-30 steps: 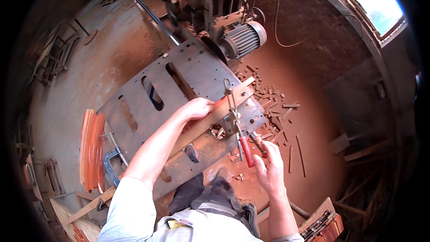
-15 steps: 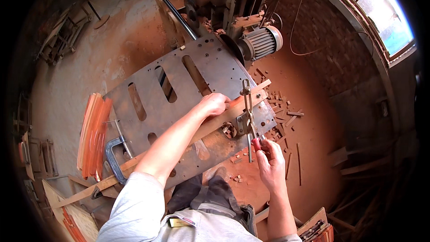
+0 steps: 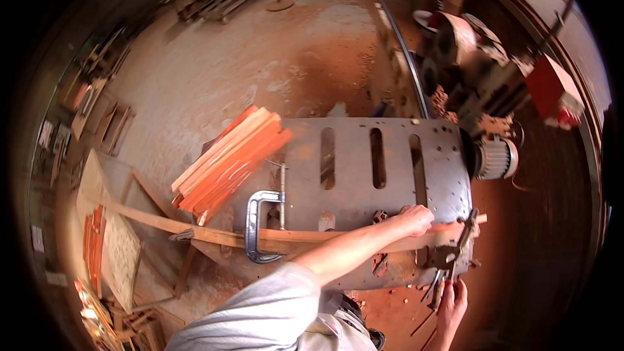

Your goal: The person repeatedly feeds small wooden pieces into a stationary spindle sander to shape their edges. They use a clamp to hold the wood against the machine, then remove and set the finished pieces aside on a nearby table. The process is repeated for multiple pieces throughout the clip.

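My left hand (image 3: 416,220) is closed over a narrow reddish wooden strip (image 3: 447,227) and holds it down along a long wooden fence (image 3: 312,236). The fence lies across a steel machine table (image 3: 351,205). At the table's right end, a metal lever (image 3: 465,242) crosses the fence and the strip. Beside the near right corner, my right hand (image 3: 453,302) has its fingers wrapped round the lever's handle, which is mostly hidden and blurred. A blue-grey C-clamp (image 3: 252,224) grips the fence on the left.
A stack of reddish wooden strips (image 3: 227,164) lies on the table's left end. An electric motor (image 3: 498,158) sits past its far right corner, near a red switch box (image 3: 552,88). A wooden board (image 3: 114,240) with more strips stands at left. Offcuts lie on the floor.
My view has swung to the left, so the table appears turned and the strip stack shows more fully. Both hands stay at the same places on the strip and the lever.
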A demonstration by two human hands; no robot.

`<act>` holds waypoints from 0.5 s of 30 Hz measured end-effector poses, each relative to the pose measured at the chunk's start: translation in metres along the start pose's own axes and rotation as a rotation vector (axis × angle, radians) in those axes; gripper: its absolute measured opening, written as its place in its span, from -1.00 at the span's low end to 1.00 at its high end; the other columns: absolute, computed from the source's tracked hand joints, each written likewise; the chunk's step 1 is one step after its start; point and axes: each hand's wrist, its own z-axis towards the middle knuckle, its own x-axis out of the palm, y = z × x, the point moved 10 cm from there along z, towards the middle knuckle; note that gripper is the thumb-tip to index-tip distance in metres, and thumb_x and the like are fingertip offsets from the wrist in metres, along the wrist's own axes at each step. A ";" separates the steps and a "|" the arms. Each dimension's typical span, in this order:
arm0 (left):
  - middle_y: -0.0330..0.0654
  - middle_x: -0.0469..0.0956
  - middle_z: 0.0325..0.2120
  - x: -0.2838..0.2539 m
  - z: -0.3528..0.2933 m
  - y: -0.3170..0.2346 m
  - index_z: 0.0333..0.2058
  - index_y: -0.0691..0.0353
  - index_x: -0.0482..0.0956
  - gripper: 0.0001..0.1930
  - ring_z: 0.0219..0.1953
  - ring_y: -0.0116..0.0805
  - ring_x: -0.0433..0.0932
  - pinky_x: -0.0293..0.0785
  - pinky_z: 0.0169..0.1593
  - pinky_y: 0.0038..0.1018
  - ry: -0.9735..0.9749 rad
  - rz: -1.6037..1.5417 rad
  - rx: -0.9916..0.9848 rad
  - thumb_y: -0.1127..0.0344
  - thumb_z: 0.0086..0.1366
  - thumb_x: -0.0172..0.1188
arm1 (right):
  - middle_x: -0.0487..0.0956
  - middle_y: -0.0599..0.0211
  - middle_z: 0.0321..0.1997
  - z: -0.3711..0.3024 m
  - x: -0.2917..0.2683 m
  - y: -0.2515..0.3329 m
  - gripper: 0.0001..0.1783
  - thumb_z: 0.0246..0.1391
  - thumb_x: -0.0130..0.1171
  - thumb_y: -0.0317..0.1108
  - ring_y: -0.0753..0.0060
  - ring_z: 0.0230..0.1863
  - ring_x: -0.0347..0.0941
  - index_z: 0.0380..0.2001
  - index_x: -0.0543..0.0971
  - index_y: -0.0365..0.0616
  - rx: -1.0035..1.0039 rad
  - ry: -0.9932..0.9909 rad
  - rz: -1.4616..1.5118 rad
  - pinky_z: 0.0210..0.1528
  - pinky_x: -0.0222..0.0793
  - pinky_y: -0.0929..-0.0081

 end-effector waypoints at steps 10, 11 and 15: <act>-0.09 0.55 -0.18 -0.252 -0.370 0.206 -0.07 0.21 0.61 -0.70 -0.10 -0.09 0.51 0.52 -0.06 -0.19 -0.986 0.658 -0.587 0.32 0.22 0.34 | 0.59 0.14 -0.03 0.032 -0.052 -0.029 -0.53 0.39 0.09 -0.27 0.35 -0.15 0.57 0.21 0.42 -0.39 -0.019 -0.064 -0.205 -0.12 0.55 0.46; -0.06 0.48 -0.06 -0.244 -0.411 0.242 -0.04 0.23 0.58 -0.64 0.02 -0.04 0.44 0.47 0.00 -0.15 -0.928 0.636 -0.812 0.27 0.21 0.37 | 0.59 0.14 -0.02 0.039 -0.046 -0.022 -0.54 0.39 0.09 -0.28 0.35 -0.14 0.57 0.21 0.43 -0.39 -0.023 -0.039 -0.231 -0.13 0.55 0.45; -0.03 0.48 -0.06 -0.229 -0.472 0.260 -0.02 0.23 0.53 -0.58 0.06 0.01 0.43 0.37 0.12 -0.06 -0.861 0.723 -0.984 0.24 0.17 0.40 | 0.59 0.16 -0.02 0.048 -0.024 0.004 -0.55 0.40 0.09 -0.28 0.36 -0.13 0.57 0.20 0.44 -0.38 -0.069 0.034 -0.244 -0.12 0.55 0.46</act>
